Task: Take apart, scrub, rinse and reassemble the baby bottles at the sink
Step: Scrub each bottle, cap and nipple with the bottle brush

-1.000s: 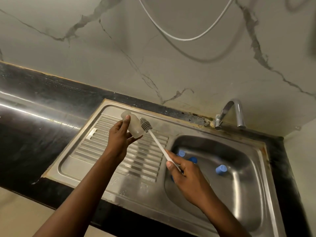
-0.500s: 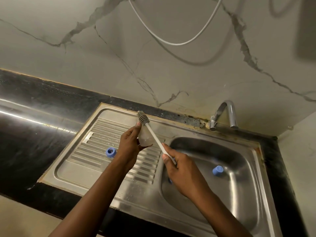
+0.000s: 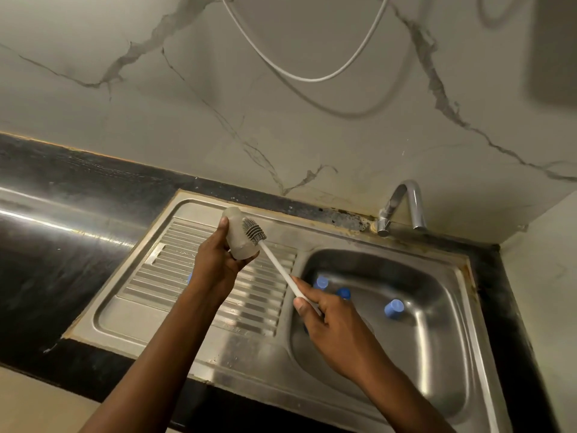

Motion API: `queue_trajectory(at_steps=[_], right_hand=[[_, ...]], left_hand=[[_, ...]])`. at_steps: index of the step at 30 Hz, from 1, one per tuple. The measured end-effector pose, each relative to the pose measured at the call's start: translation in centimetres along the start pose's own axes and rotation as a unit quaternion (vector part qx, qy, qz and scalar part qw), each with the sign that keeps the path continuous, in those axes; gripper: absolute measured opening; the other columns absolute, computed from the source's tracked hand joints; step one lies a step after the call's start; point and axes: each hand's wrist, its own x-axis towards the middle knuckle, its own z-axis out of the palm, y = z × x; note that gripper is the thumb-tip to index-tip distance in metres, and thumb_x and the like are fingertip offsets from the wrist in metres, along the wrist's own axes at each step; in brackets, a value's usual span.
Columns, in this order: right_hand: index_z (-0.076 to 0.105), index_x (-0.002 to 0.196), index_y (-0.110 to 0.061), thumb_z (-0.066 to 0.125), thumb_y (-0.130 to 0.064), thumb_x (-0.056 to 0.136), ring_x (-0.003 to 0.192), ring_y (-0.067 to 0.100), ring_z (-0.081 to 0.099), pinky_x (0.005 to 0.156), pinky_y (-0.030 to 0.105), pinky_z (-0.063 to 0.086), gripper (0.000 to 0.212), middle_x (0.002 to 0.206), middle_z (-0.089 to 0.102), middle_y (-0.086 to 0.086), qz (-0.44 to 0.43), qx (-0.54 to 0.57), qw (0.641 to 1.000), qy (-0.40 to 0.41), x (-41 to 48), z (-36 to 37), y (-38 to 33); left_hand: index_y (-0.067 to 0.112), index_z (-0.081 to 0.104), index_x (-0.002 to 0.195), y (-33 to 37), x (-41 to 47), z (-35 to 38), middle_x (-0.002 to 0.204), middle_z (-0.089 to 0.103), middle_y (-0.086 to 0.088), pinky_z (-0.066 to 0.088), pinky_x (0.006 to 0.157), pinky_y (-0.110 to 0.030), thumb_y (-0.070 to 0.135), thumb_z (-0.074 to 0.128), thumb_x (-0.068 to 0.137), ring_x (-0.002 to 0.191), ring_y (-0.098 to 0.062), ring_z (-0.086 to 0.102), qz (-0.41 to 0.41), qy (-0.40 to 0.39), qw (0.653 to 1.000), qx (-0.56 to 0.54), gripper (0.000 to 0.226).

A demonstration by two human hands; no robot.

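Note:
My left hand (image 3: pixel 215 264) grips a translucent baby bottle body (image 3: pixel 238 243) above the ribbed drainboard (image 3: pixel 175 264). My right hand (image 3: pixel 334 323) holds the white handle of a bottle brush (image 3: pixel 279 268). Its grey bristle head (image 3: pixel 253 230) lies against the outside of the bottle. Three blue bottle parts lie in the sink basin (image 3: pixel 437 354): one (image 3: pixel 321 282) just above my right hand, a second (image 3: pixel 343 292) beside it, a third (image 3: pixel 394 308) further right. My left wrist hides most of another blue piece (image 3: pixel 189 278) on the drainboard.
A chrome tap (image 3: pixel 402 207) stands at the back of the steel sink. Black countertop (image 3: pixel 62 232) stretches to the left. A marble-look wall rises behind, with a white cable (image 3: pixel 306 79) hanging in a loop.
The brush head came back down from beyond the bottle's top and now lies on the bottle's side. The bottle tilted so more of its length shows. My left wrist now covers the blue ring.

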Motion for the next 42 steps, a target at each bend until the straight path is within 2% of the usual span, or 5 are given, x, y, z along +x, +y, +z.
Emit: queue_trajectory(at_steps=[10,16,27,34,42], right_hand=[[0.047,0.156,-0.044,0.046,-0.045,0.110,0.073,-0.012,0.064,0.061,0.007,0.046,0.046,0.070,0.058,-0.044,0.021,0.002,1.000,0.000,0.4,0.0,0.0],[0.045,0.159,-0.038,0.048,-0.042,0.111,0.067,0.004,0.067,0.057,0.017,0.051,0.048,0.094,0.072,-0.007,0.025,0.032,0.999,0.015,2.4,-0.2,-1.6],[0.043,0.159,-0.041,0.047,-0.047,0.110,0.099,0.000,0.069,0.078,0.014,0.057,0.050,0.112,0.073,-0.014,0.018,0.027,0.999,-0.008,1.4,-0.4,-1.1],[0.048,0.155,-0.046,0.048,-0.046,0.110,0.085,-0.015,0.063,0.067,0.004,0.044,0.045,0.073,0.062,-0.034,0.016,0.023,1.000,-0.007,0.0,-0.4,-0.2],[0.045,0.159,-0.036,0.048,-0.041,0.111,0.073,-0.014,0.063,0.061,0.009,0.047,0.049,0.094,0.067,-0.018,0.020,0.027,0.999,0.008,1.6,-0.5,-1.0]], left_hand=[[0.006,0.059,0.142,-2.1,-0.9,0.8,0.138,0.067,-0.023,0.066,0.080,-0.046,0.041,0.058,0.106,0.111,-0.035,0.073,-0.055,-0.010,0.997,-0.056,0.050],[0.006,0.057,0.143,-1.5,-1.0,1.3,0.127,0.070,-0.020,0.066,0.079,-0.046,0.042,0.060,0.104,0.102,-0.032,0.077,-0.059,-0.037,0.996,-0.058,0.053],[0.008,0.056,0.143,0.3,0.2,1.3,0.141,0.064,-0.023,0.064,0.088,-0.048,0.041,0.052,0.109,0.112,-0.034,0.071,-0.042,-0.028,0.995,-0.090,0.048],[0.010,0.055,0.143,0.9,0.7,1.1,0.116,0.066,-0.016,0.066,0.081,-0.049,0.048,0.051,0.109,0.097,-0.030,0.072,-0.053,-0.026,0.994,-0.093,0.051],[0.009,0.058,0.143,-0.5,-0.5,2.3,0.132,0.068,-0.018,0.063,0.084,-0.042,0.043,0.063,0.103,0.109,-0.029,0.071,-0.040,-0.062,0.997,0.007,0.053]])
